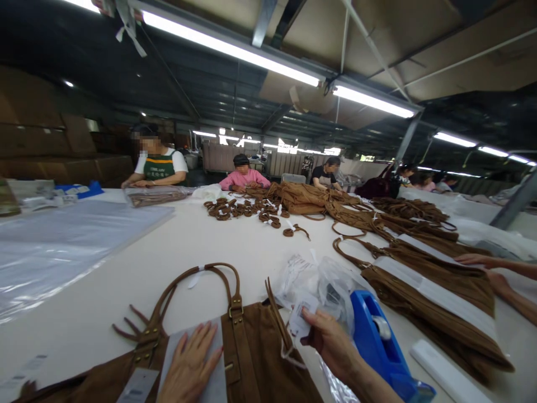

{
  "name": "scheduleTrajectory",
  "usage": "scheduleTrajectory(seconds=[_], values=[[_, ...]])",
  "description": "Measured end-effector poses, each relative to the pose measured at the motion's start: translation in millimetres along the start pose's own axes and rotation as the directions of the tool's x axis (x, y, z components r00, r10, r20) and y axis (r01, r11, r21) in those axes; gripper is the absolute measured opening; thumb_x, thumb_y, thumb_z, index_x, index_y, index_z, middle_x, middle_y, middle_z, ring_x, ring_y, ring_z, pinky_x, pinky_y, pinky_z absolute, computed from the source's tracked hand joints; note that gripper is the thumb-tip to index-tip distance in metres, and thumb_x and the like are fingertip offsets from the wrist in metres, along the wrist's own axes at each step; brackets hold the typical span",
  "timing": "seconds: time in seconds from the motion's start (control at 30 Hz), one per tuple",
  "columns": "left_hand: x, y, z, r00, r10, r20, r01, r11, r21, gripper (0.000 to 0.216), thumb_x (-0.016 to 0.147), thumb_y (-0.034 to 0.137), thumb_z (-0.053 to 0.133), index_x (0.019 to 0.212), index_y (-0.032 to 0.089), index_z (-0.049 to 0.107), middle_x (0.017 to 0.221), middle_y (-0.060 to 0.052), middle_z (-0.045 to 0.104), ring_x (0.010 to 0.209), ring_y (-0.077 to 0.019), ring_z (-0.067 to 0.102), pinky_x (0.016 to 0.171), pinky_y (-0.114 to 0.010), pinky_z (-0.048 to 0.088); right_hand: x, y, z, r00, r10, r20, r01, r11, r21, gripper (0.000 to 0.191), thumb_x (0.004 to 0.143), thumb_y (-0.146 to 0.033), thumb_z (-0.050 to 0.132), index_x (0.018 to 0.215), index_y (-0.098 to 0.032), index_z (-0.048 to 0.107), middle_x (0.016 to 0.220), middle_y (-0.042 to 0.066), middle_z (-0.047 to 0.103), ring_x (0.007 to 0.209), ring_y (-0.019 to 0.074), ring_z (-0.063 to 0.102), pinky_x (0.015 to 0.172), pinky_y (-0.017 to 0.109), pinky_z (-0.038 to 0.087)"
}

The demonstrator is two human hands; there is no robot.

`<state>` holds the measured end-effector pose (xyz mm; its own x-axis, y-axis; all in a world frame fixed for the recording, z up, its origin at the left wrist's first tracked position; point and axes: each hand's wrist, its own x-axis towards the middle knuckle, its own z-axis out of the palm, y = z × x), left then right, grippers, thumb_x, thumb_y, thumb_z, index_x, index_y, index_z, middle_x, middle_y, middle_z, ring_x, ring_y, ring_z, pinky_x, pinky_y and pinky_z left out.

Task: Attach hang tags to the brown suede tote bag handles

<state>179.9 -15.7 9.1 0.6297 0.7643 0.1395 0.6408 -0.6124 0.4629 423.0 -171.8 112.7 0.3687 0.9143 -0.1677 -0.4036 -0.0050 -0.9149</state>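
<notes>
A brown suede handbag (pixel 255 352) lies flat on the white table (pixel 176 246) right in front of me, its handles (pixel 197 280) pointing away. My left hand (pixel 191 364) rests flat on a white paper sheet (pixel 168 358) laid on the bag, fingers stretched out. My right hand (pixel 329 341) pinches a small white hang tag (pixel 302 313) on a thin string beside the bag's edge. A blue tape dispenser (pixel 377 341) stands just right of that hand. Clear plastic packets (pixel 323 282) lie behind it.
A row of brown bags (pixel 428 280) runs along the right side, with another person's hands (pixel 490 268) on them. Brown strap pieces (pixel 243 210) are scattered mid-table. Clear plastic sheets (pixel 62 240) are stacked at left. Three workers (pixel 159 162) sit at the far edge.
</notes>
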Motion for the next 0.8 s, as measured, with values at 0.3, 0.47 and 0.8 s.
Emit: scheduleTrajectory(seconds=[0.3,0.47,0.8], values=[[-22,91,-41,0.952,-0.169,0.256,0.295,0.269,-0.917,0.053,0.063,0.053,0.061,0.098,0.013,0.059,0.091,-0.01,0.064,0.087,-0.0233,0.058,0.072,-0.031,0.045,-2,22,74,0.992,0.043,0.116,-0.052,0.996,0.075,0.032,0.068,-0.039,0.066,0.082,-0.012,0.06,0.069,0.004,0.061,0.065,0.0152,0.056,0.058,0.024,0.042],[-43,99,-41,0.901,-0.179,0.395,0.378,-0.124,-0.918,0.037,0.054,0.035,0.071,0.08,0.011,0.058,0.067,-0.005,0.062,0.06,-0.0144,0.057,0.055,-0.022,0.037,-3,30,95,0.992,-0.005,0.127,-0.007,0.996,0.093,0.026,0.072,-0.036,0.063,0.082,-0.012,0.059,0.072,0.004,0.061,0.067,0.0139,0.055,0.061,0.024,0.042],[-61,86,-47,0.868,-0.193,0.458,0.477,0.065,-0.877,0.034,0.052,0.038,0.069,0.066,0.013,0.051,0.047,0.001,0.054,0.038,-0.0075,0.045,0.04,-0.018,0.024,-5,36,99,0.995,-0.046,0.093,0.032,0.989,0.141,0.026,0.067,-0.038,0.067,0.077,-0.016,0.058,0.069,-0.001,0.059,0.064,0.0127,0.052,0.055,0.023,0.039]])
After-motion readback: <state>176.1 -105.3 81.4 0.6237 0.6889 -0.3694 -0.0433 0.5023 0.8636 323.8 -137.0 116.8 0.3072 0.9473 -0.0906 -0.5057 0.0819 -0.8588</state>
